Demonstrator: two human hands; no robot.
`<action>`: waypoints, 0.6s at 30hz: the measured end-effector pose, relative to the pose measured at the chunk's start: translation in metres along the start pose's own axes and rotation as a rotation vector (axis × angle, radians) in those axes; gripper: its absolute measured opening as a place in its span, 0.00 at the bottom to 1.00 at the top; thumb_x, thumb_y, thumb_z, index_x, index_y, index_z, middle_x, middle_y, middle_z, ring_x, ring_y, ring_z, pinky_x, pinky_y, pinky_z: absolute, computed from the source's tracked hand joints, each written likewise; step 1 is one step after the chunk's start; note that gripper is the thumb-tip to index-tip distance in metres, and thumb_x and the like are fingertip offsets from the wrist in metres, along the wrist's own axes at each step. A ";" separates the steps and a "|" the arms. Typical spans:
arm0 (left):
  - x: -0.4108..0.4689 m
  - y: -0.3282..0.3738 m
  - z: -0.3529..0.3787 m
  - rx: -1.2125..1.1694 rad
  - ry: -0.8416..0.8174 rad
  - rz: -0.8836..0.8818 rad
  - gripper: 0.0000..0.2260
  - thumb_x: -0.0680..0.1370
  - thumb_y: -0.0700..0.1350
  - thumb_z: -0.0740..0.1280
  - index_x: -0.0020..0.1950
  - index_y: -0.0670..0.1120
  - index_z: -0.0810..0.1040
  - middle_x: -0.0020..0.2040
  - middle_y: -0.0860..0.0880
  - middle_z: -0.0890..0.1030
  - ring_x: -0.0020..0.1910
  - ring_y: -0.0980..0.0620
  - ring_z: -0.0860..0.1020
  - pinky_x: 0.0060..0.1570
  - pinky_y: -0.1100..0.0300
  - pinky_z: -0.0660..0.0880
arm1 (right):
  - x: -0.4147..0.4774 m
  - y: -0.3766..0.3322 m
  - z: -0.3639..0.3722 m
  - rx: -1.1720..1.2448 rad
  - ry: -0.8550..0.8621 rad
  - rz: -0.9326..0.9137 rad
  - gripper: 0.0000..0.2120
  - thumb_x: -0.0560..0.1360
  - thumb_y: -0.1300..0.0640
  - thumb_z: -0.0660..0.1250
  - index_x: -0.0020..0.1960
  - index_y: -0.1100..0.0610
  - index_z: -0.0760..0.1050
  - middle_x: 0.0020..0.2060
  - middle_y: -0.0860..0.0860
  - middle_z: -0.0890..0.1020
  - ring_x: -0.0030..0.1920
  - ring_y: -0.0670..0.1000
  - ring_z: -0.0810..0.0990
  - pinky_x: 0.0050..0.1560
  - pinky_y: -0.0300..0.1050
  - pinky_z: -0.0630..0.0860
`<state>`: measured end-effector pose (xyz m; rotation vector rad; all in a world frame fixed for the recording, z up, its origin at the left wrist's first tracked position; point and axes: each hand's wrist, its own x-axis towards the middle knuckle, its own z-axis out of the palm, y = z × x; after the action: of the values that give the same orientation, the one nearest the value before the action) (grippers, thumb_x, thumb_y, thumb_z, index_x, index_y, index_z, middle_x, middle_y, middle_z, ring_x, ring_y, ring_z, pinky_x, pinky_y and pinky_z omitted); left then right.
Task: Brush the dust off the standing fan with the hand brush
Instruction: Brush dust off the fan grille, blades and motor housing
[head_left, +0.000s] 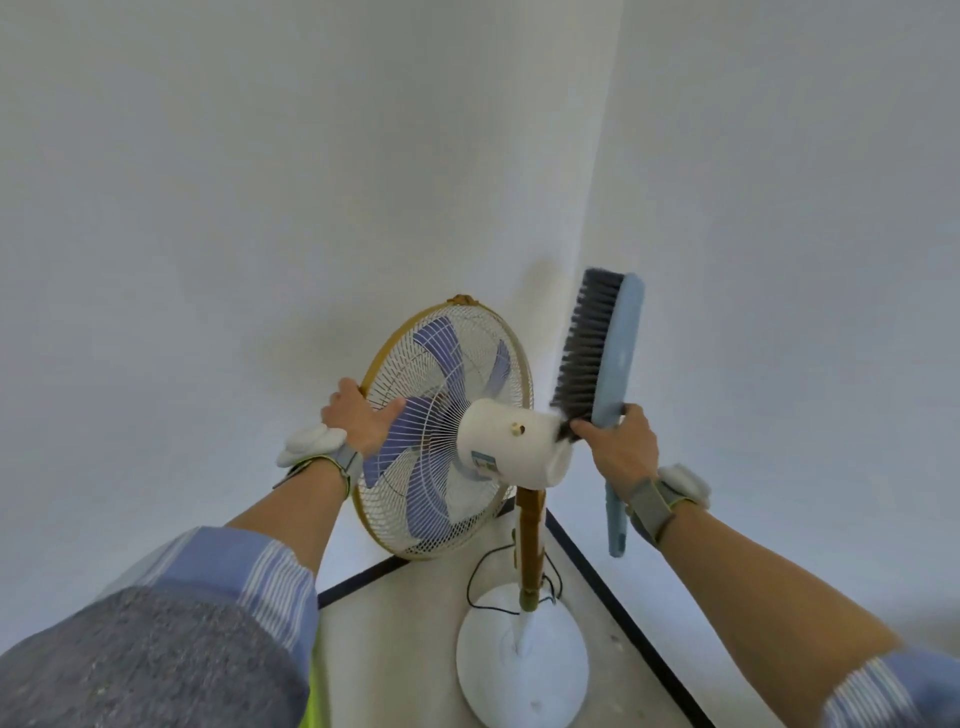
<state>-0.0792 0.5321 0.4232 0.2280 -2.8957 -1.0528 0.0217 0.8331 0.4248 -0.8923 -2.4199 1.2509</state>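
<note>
- Head view: one standing fan (447, 436) is seen from behind and above, set in the corner where two pale walls (260, 182) meet.
- One round white base (522, 660) rests on the light floor (405, 649), and one brown pole (530, 545) rises from it to the motor housing.
- One white cylindrical motor housing (511, 449) is turned toward the camera, with one small brass knob on top and one small label on its side.
- One wire cage with a yellow-brown rim (527, 374) is fitted around the blades; five purple blades can be counted through the wires.
- One thin black cord (480, 577) loops behind the pole, above the base.
- Two hands are in view. The left hand (358, 421) is laid on the left edge of the cage, fingers curled over the rim and thumb spread across the wires.
- The right hand (621, 447) is closed around the handle of one hand brush (608, 364).
- The brush is held nearly upright: a light blue back, dark grey bristles facing left toward the fan, and the lowest bristles touching the rear end of the motor housing. The handle tip sticks out below the hand.
- One grey strap with a white pad is worn on each wrist, two in all.
- Dark skirting (613, 587) runs along the foot of both walls.
</note>
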 end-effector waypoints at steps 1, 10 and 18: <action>-0.001 -0.001 -0.001 -0.001 -0.011 -0.002 0.29 0.73 0.63 0.68 0.60 0.41 0.67 0.57 0.40 0.76 0.55 0.36 0.76 0.55 0.41 0.75 | -0.003 -0.009 -0.001 0.004 -0.003 -0.031 0.34 0.70 0.44 0.74 0.69 0.57 0.66 0.57 0.55 0.79 0.54 0.58 0.79 0.55 0.54 0.77; -0.002 -0.015 -0.032 -0.426 -0.183 -0.077 0.16 0.80 0.45 0.64 0.65 0.40 0.74 0.61 0.42 0.78 0.57 0.41 0.78 0.61 0.47 0.75 | -0.052 -0.110 0.047 0.441 -0.347 -0.121 0.14 0.78 0.47 0.66 0.46 0.58 0.71 0.32 0.53 0.73 0.24 0.49 0.69 0.25 0.43 0.68; 0.010 -0.046 -0.036 -0.697 -0.366 -0.254 0.18 0.77 0.30 0.58 0.65 0.36 0.75 0.49 0.41 0.78 0.49 0.43 0.77 0.59 0.46 0.77 | -0.090 -0.147 0.104 0.329 -0.565 -0.126 0.18 0.79 0.48 0.66 0.55 0.64 0.71 0.32 0.53 0.72 0.23 0.47 0.71 0.23 0.42 0.71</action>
<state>-0.0799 0.4724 0.4213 0.3996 -2.5890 -2.2653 -0.0193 0.6453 0.4858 -0.3117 -2.4842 1.9815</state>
